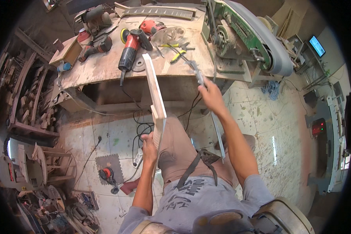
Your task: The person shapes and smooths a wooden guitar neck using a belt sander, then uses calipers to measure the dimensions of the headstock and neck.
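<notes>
Nearest, the left hand [148, 146] is wrapped around the lower end of a pale wooden board [155, 93], fingers pressed on its edge just beside the person's raised knee. The board stands on edge, rising out of that grip and leaning away toward the workbench [101, 66], so nearly all of its length lies above and beyond the fingers.

Further out, the right hand [211, 95] is stretched toward the bench's front edge, closed around the handle end of a slim grey tool [195, 72]; motion blur makes it hard to say what kind, perhaps a file or rasp. The tool points up and away from the fist, apart from the board.

Beyond the hands, the dusty workbench carries a red and black angle grinder [130, 48] just left of the board's top, yellow-handled pliers [178, 56] and a clear round guard [168, 35]. At the far right end sits a green belt sander [245, 35].
</notes>
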Available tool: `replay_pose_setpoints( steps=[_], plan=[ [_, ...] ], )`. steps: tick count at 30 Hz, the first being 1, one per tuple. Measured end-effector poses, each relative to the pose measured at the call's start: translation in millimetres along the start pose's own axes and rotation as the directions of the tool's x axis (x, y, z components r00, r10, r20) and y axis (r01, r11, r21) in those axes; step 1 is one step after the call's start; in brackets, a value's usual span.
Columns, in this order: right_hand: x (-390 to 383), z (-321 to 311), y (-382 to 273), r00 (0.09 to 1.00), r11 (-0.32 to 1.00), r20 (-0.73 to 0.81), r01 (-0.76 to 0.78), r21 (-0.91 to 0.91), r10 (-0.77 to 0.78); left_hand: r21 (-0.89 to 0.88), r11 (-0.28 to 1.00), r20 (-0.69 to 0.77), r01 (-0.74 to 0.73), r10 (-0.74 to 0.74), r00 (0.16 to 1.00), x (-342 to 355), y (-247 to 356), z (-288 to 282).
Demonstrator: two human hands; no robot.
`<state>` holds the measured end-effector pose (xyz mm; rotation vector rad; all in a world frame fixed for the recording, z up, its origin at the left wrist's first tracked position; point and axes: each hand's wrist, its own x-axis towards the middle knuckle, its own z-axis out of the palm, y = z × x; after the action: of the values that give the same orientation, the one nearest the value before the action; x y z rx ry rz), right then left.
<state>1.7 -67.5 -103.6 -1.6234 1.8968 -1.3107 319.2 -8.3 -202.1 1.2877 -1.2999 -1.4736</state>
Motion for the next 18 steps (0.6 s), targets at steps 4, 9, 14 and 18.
replay_pose_setpoints(
  steps=[4,9,14,18],
  plan=[
    [107,-10,26,0.989,0.939,-0.012,-0.145,-0.313,0.148,0.133,0.973,0.023,-0.191,0.189,0.982,2,40,17],
    [192,6,35,0.986,0.895,-0.055,-0.165,-0.415,0.156,0.395,0.904,-0.141,-0.164,0.236,0.961,5,93,34],
    [125,19,-39,0.986,0.999,0.165,0.022,0.026,-0.026,0.512,0.854,-0.265,-0.096,0.263,0.928,-4,115,34],
    [31,-25,-141,0.929,0.545,0.307,-0.152,0.825,-0.206,0.496,0.836,-0.122,-0.233,0.333,0.935,-12,148,52]
  ],
)
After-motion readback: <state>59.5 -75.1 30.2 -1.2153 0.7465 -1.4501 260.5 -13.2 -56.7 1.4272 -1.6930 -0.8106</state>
